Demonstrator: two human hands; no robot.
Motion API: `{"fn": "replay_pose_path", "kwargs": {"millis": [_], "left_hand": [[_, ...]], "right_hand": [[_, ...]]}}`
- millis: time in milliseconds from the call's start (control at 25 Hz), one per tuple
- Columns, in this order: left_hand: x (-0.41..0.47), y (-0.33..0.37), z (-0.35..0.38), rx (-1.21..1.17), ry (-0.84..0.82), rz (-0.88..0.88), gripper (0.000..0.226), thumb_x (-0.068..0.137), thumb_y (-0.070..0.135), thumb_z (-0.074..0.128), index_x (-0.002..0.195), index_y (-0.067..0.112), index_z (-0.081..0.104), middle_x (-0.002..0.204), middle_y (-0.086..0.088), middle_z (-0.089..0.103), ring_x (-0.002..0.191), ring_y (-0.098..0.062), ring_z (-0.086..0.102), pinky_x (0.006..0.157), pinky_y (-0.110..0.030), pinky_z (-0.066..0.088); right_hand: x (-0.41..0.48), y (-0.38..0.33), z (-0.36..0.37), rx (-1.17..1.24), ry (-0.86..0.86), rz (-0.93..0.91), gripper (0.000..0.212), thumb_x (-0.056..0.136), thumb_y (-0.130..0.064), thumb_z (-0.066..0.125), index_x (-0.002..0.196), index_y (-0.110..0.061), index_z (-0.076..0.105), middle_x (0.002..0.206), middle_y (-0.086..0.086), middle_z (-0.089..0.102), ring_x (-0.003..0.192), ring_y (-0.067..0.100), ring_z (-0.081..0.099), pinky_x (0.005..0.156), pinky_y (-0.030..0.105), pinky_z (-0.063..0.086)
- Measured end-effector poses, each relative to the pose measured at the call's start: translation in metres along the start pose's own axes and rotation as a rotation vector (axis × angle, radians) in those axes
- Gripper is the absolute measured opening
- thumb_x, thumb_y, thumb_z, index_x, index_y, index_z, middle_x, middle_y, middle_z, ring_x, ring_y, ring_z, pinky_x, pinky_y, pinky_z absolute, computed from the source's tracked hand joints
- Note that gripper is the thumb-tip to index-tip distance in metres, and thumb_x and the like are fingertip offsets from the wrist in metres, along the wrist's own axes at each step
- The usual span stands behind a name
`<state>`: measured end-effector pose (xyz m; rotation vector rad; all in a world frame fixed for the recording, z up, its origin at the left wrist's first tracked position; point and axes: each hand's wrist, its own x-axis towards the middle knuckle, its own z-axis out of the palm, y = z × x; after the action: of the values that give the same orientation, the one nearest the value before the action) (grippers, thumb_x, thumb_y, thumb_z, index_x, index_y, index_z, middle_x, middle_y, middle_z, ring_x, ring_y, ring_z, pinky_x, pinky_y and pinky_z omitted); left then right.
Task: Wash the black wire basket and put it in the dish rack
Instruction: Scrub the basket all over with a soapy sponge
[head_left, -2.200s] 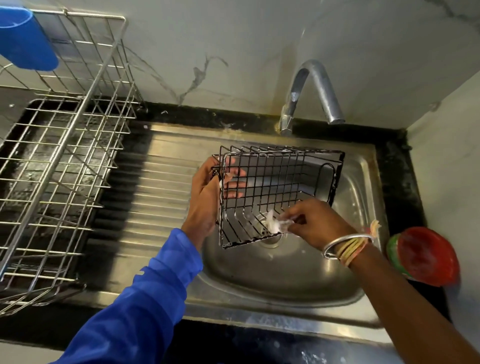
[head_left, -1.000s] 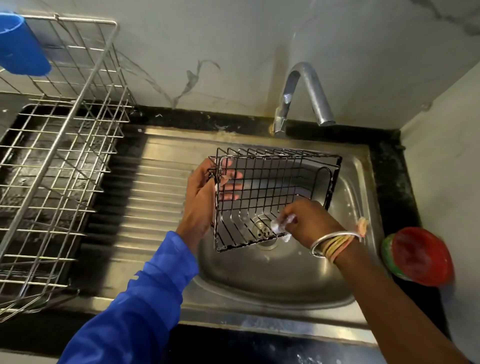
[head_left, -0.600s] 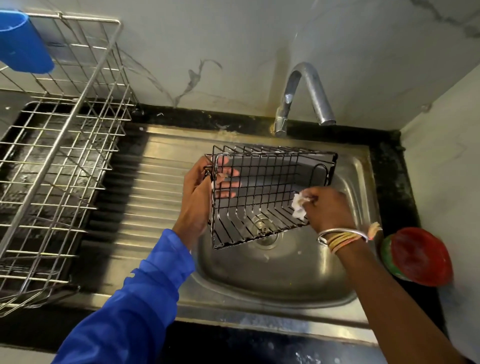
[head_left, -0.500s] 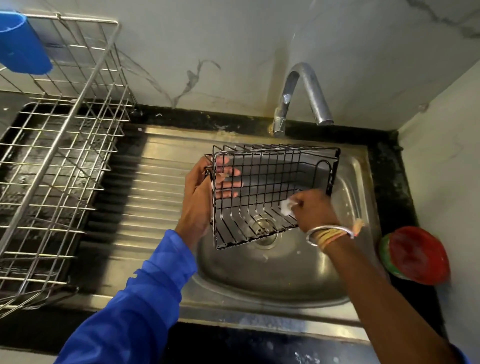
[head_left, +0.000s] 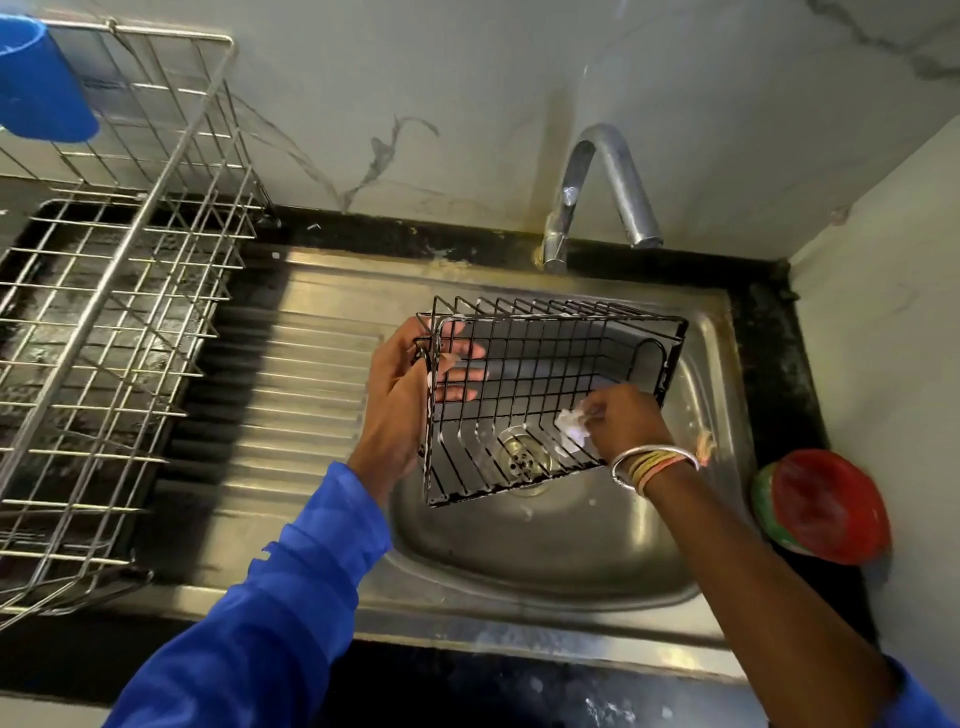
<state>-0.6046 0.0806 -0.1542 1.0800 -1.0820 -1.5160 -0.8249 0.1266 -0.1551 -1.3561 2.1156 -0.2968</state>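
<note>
Left hand (head_left: 410, 384) curled round the left end of the black wire basket (head_left: 545, 358), right hand (head_left: 626, 421) pinching a white wad (head_left: 571, 427) against its lower wires, basket tipped sideways over the sink (head_left: 545, 566), dish rack (head_left: 104, 322) well left.

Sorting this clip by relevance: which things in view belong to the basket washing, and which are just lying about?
In the job: basket, gripped by the left hand; white wad, pinched in the right hand; sink; tap; dish rack.
Lying about: blue cup at the rack's corner; red bowl right of the sink.
</note>
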Motion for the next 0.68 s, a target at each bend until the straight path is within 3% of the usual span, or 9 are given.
{"fn": "replay_pose_path", "kwargs": {"millis": [80, 160, 280, 360, 520, 680], "left_hand": [[0.0, -0.001, 0.0, -0.01, 0.015, 0.002, 0.027, 0.092, 0.011, 0.055, 0.117, 0.006, 0.063, 0.109, -0.022, 0.073, 0.096, -0.041, 0.073, 0.076, -0.043, 0.062], [0.001, -0.002, 0.002, -0.025, 0.018, 0.014, 0.026, 0.089, 0.012, 0.056, 0.113, 0.008, 0.065, 0.111, -0.027, 0.07, 0.1, -0.045, 0.071, 0.078, -0.046, 0.062], [0.002, -0.003, 0.002, -0.011, -0.002, 0.038, 0.02, 0.089, 0.011, 0.057, 0.107, 0.009, 0.065, 0.113, -0.031, 0.068, 0.102, -0.05, 0.068, 0.081, -0.054, 0.06], [0.003, -0.003, 0.0, -0.005, 0.007, 0.019, 0.027, 0.088, 0.012, 0.058, 0.112, 0.001, 0.063, 0.114, -0.031, 0.067, 0.103, -0.05, 0.069, 0.08, -0.052, 0.061], [0.005, -0.003, -0.001, -0.008, 0.034, 0.009, 0.034, 0.086, 0.015, 0.059, 0.115, -0.004, 0.06, 0.115, -0.032, 0.066, 0.103, -0.048, 0.069, 0.076, -0.043, 0.062], [0.005, -0.003, 0.002, -0.033, 0.034, 0.021, 0.034, 0.088, 0.012, 0.057, 0.118, -0.002, 0.06, 0.116, -0.033, 0.066, 0.104, -0.047, 0.069, 0.076, -0.042, 0.063]], "right_hand": [[-0.005, -0.006, 0.003, 0.007, 0.04, -0.016, 0.016, 0.084, -0.003, 0.064, 0.096, -0.008, 0.075, 0.096, 0.012, 0.072, 0.092, 0.026, 0.068, 0.081, 0.027, 0.049], [-0.019, -0.024, 0.014, -0.005, -0.056, -0.098, 0.018, 0.089, -0.002, 0.06, 0.099, -0.01, 0.072, 0.097, 0.007, 0.069, 0.089, 0.02, 0.065, 0.075, 0.024, 0.048], [-0.025, -0.033, 0.02, -0.06, -0.096, -0.134, 0.02, 0.09, -0.002, 0.058, 0.101, -0.012, 0.072, 0.105, 0.005, 0.068, 0.095, 0.018, 0.063, 0.078, 0.024, 0.046], [-0.022, -0.029, 0.009, -0.081, -0.086, -0.129, 0.02, 0.09, -0.005, 0.059, 0.103, -0.013, 0.072, 0.109, 0.006, 0.069, 0.099, 0.019, 0.064, 0.078, 0.019, 0.041], [-0.032, -0.04, 0.005, 0.086, -0.285, -0.257, 0.015, 0.092, -0.016, 0.062, 0.102, -0.018, 0.073, 0.103, -0.009, 0.066, 0.091, 0.003, 0.058, 0.063, 0.008, 0.035], [-0.024, -0.038, 0.011, -0.064, -0.117, -0.225, 0.023, 0.09, -0.016, 0.059, 0.111, -0.016, 0.066, 0.111, -0.002, 0.054, 0.103, 0.016, 0.055, 0.075, 0.02, 0.034]]}}
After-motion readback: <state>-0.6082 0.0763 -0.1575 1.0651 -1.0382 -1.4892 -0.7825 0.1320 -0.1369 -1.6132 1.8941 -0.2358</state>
